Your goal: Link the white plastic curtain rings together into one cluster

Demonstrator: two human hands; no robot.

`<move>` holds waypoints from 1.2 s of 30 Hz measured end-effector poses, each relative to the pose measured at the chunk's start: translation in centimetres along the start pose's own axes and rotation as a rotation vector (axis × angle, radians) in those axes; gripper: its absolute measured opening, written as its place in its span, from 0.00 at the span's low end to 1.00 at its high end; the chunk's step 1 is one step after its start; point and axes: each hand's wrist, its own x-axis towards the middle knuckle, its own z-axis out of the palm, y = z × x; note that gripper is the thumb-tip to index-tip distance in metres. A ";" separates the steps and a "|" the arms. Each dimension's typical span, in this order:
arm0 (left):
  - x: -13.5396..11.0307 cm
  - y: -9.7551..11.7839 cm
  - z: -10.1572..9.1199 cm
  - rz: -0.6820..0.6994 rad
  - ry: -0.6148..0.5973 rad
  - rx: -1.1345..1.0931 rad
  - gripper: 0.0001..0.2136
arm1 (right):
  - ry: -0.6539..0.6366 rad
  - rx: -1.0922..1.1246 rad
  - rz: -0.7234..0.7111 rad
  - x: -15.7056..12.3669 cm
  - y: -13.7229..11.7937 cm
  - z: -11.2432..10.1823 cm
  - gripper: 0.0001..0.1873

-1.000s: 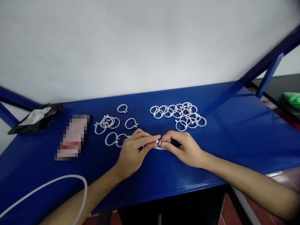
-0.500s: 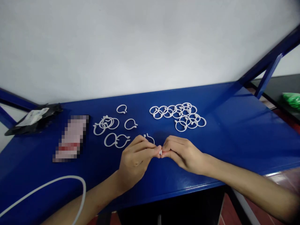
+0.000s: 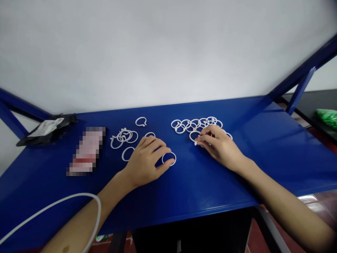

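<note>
Far left on blue tabletop (image 3: 263, 158), under bare white wall (image 3: 158, 52): black pouch (image 3: 44, 131), then loose rings (image 3: 123, 136). Left hand (image 3: 144, 160) spread flat, unclenched, fingertips flanking single ring (image 3: 169, 159). Right hand (image 3: 221, 147) pinching end ring (image 3: 195, 136) beside ring pile (image 3: 196, 123).

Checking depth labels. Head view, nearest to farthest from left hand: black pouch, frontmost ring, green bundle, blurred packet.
1. Frontmost ring: at left hand fingertips.
2. Blurred packet: to its left.
3. Black pouch: far left.
4. Green bundle: far right.
</note>
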 end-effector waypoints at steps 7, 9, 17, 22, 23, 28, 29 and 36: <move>-0.7 -0.5 0.8 -0.153 -0.180 0.208 0.08 | -0.097 -0.143 0.027 0.0 0.8 -0.1 0.09; -0.9 -0.4 1.0 -0.175 -0.203 0.219 0.07 | -0.130 -0.141 0.023 -0.1 0.8 -0.2 0.09; -0.5 0.3 0.9 -0.289 -0.173 0.087 0.05 | -0.126 -0.126 0.010 0.1 0.3 -0.8 0.09; -0.4 0.8 0.9 -0.347 -0.137 -0.089 0.05 | -0.125 -0.146 0.003 0.0 -0.1 -0.9 0.09; -0.4 0.9 1.0 -0.347 -0.131 -0.115 0.05 | -0.125 -0.153 0.007 0.0 -0.1 -0.8 0.09; -0.4 1.1 1.1 -0.371 -0.108 -0.217 0.05 | -0.103 -0.152 0.015 0.0 -0.2 -0.7 0.10; -0.4 1.1 1.1 -0.381 -0.105 -0.236 0.05 | -0.106 -0.146 0.012 0.0 -0.3 -0.8 0.11; -0.2 1.0 1.1 -0.387 -0.109 -0.276 0.04 | -0.249 -0.143 0.037 -0.1 -0.1 -2.0 0.17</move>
